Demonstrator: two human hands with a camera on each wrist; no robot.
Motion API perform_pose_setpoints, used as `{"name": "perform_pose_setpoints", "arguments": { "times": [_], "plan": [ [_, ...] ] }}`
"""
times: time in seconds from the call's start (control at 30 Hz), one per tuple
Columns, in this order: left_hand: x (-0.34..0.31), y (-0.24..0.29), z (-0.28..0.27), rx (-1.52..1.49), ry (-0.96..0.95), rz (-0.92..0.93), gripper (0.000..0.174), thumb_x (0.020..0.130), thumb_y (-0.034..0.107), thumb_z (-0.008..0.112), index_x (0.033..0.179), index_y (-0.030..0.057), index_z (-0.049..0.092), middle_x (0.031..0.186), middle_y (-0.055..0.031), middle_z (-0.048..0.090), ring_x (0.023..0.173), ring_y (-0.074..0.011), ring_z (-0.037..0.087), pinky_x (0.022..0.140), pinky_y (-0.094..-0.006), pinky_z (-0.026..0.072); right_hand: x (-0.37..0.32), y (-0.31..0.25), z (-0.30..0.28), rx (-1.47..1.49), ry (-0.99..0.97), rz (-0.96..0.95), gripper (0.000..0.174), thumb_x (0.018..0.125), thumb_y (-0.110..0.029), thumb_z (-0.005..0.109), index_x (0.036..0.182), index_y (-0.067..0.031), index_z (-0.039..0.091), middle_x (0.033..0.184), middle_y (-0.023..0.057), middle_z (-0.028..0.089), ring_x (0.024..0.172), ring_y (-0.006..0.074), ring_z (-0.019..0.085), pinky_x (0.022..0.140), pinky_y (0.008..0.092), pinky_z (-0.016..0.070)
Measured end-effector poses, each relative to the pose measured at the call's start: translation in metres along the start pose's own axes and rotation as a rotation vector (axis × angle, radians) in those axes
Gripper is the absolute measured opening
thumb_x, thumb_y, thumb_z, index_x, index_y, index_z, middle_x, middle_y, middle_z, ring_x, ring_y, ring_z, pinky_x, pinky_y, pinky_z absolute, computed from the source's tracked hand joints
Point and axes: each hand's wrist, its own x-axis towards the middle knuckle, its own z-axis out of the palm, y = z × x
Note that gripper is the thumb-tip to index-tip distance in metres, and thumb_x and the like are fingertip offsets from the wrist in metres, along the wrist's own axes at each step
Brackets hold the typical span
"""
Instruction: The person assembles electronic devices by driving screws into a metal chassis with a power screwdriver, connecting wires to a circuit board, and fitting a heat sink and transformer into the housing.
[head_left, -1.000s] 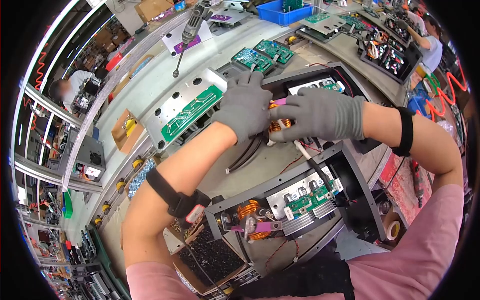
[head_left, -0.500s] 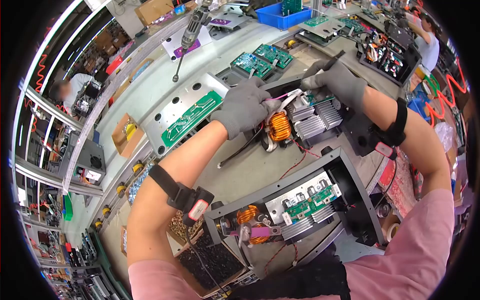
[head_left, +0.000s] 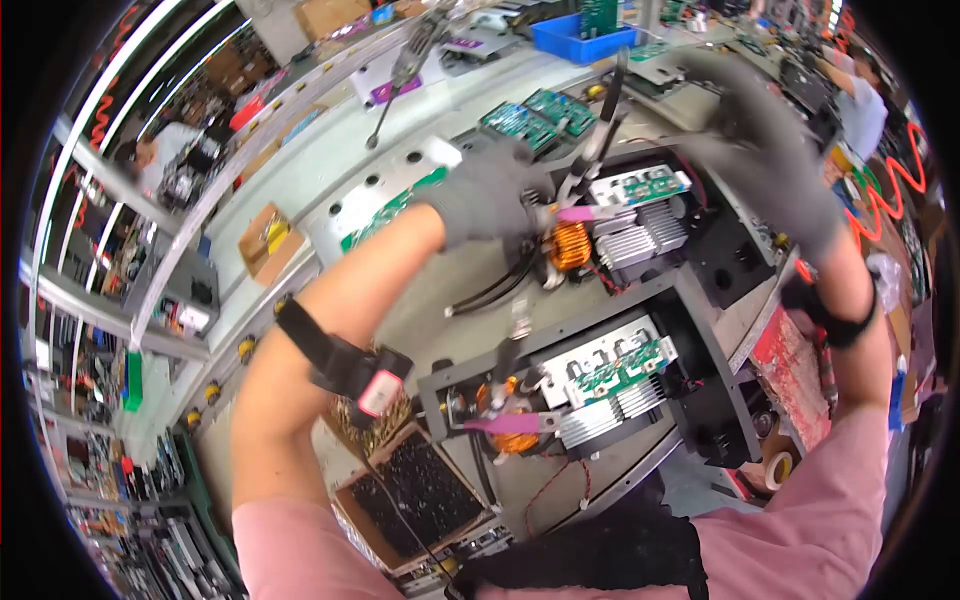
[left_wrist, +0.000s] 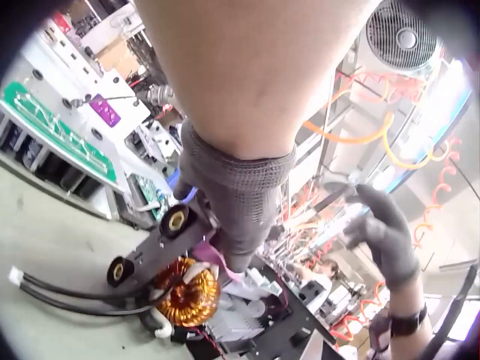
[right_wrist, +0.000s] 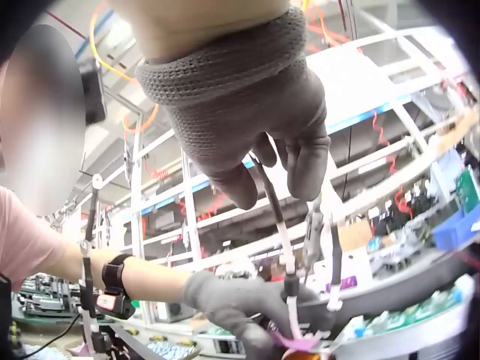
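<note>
My gloved left hand (head_left: 495, 195) pinches the end of a purple strip (head_left: 592, 213) beside a copper-wound coil (head_left: 570, 246). In the left wrist view, that hand's fingers (left_wrist: 244, 251) lie at the strip, just above the coil (left_wrist: 187, 292). Black-sleeved cables (head_left: 601, 140) rise from the strip's end. My right hand (head_left: 765, 150), blurred, hangs raised over the far right of the black housing (head_left: 725, 270). Its fingers are loosely bent. The cable (right_wrist: 274, 202) overlaps those fingers in the right wrist view, but its tip stands apart from them in the head view.
A second black housing (head_left: 700, 375) with a coil and heatsink lies nearer me. Left of it stands a box of black screws (head_left: 415, 490). A metal plate with a green board (head_left: 395, 212) lies beyond my left hand. An electric screwdriver (head_left: 410, 60) hangs above the bench.
My right hand has left the cable by the heatsink and moved up and right. The cables now stand upright beside my left hand, which stays at the purple strip.
</note>
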Motion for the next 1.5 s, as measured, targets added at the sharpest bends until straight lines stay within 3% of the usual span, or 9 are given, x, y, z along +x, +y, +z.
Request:
{"name": "perform_pose_setpoints", "arguments": {
  "times": [0.23, 0.4, 0.53, 0.63, 0.73, 0.93, 1.2, 1.33, 1.5],
  "plan": [
    [-0.165, -0.090, -0.042, 0.004, 0.310, -0.398, 0.035, 0.089, 0.042, 0.057, 0.110, 0.0155, 0.065, 0.112, -0.0103, 0.060, 0.103, -0.0259, 0.058, 0.089, -0.0358, 0.0459, -0.290, 0.186, -0.138, -0.317, 0.237, 0.391, 0.035, 0.094, -0.014, 0.055, 0.125, 0.0033, 0.053, 0.124, 0.0140, 0.057, 0.112, 0.0206, 0.054, 0.095, 0.0315, 0.0427],
    [-0.286, -0.098, 0.002, -0.259, 0.055, -0.754, 0.029, 0.088, 0.027, 0.058, 0.107, 0.0060, 0.065, 0.101, -0.0122, 0.065, 0.094, -0.0237, 0.061, 0.086, -0.0329, 0.0467, -0.334, 0.107, -0.078, -1.218, -0.363, 1.231, 0.074, 0.091, -0.053, 0.049, 0.140, 0.0004, 0.033, 0.136, 0.0213, 0.046, 0.123, 0.0368, 0.045, 0.099, 0.0439, 0.0400],
    [-0.355, -0.089, 0.040, -0.179, -0.082, -0.883, 0.026, 0.088, 0.023, 0.057, 0.106, 0.0069, 0.065, 0.101, -0.0121, 0.067, 0.094, -0.0235, 0.062, 0.085, -0.0326, 0.0473, -0.419, 0.200, -0.140, -0.944, -0.298, 1.269, 0.071, 0.091, -0.050, 0.050, 0.142, -0.0046, 0.032, 0.142, 0.0184, 0.039, 0.124, 0.0340, 0.045, 0.099, 0.0408, 0.0413],
    [-0.401, -0.086, 0.066, -0.229, -0.092, -1.052, 0.028, 0.085, 0.030, 0.053, 0.104, 0.0156, 0.068, 0.105, -0.0100, 0.067, 0.099, -0.0294, 0.062, 0.088, -0.0380, 0.0473, -0.548, 0.355, -0.207, -1.114, -0.095, 0.612, 0.072, 0.089, -0.061, 0.046, 0.130, -0.0018, 0.046, 0.115, 0.0244, 0.059, 0.108, 0.0386, 0.057, 0.083, 0.0474, 0.0474],
    [-0.419, -0.085, 0.080, -0.218, -0.050, -1.206, 0.027, 0.086, 0.029, 0.052, 0.104, 0.0166, 0.068, 0.106, -0.0106, 0.067, 0.099, -0.0292, 0.062, 0.090, -0.0374, 0.0469, -0.468, 0.279, -0.172, -0.821, -0.080, 1.239, 0.057, 0.090, -0.048, 0.054, 0.126, -0.0044, 0.053, 0.113, 0.0121, 0.064, 0.090, 0.0277, 0.064, 0.071, 0.0371, 0.0506],
    [-0.375, -0.116, 0.109, -0.050, 0.121, -1.218, 0.028, 0.087, 0.025, 0.052, 0.111, 0.0185, 0.064, 0.114, -0.0098, 0.061, 0.104, -0.0292, 0.060, 0.090, -0.0383, 0.0480, -0.344, 0.154, -0.119, -0.370, 0.463, 1.310, 0.058, 0.091, -0.054, 0.049, 0.105, 0.0002, 0.061, 0.074, 0.0047, 0.049, 0.060, 0.0167, 0.046, 0.049, 0.0303, 0.0373],
    [-0.345, -0.168, 0.120, 0.146, 0.092, -1.336, 0.034, 0.086, 0.013, 0.050, 0.116, 0.0255, 0.061, 0.122, -0.0077, 0.057, 0.109, -0.0294, 0.058, 0.090, -0.0412, 0.0478, -0.279, 0.075, -0.173, -0.290, 0.487, 0.444, 0.059, 0.090, -0.012, 0.051, 0.145, -0.0066, 0.030, 0.146, 0.0161, 0.037, 0.127, 0.0264, 0.045, 0.101, 0.0329, 0.0399],
    [-0.374, -0.188, 0.133, 0.035, 0.501, -1.316, 0.028, 0.083, 0.010, 0.052, 0.106, 0.0194, 0.066, 0.118, -0.0120, 0.059, 0.100, -0.0280, 0.062, 0.081, -0.0391, 0.0509, -0.225, -0.010, -0.130, -0.004, 0.659, 0.204, 0.047, 0.089, -0.030, 0.056, 0.128, -0.0079, 0.046, 0.115, 0.0085, 0.052, 0.094, 0.0205, 0.050, 0.082, 0.0324, 0.0445],
    [-0.397, -0.179, 0.133, -1.248, 1.434, -1.176, 0.020, 0.088, 0.008, 0.057, 0.107, 0.0016, 0.062, 0.096, -0.0106, 0.063, 0.084, -0.0160, 0.061, 0.061, -0.0256, 0.0541, -0.183, -0.070, -0.099, 0.435, 0.933, -0.016, 0.044, 0.090, -0.039, 0.055, 0.119, -0.0053, 0.053, 0.088, 0.0062, 0.060, 0.073, 0.0209, 0.056, 0.069, 0.0351, 0.0485]
  ]
}}
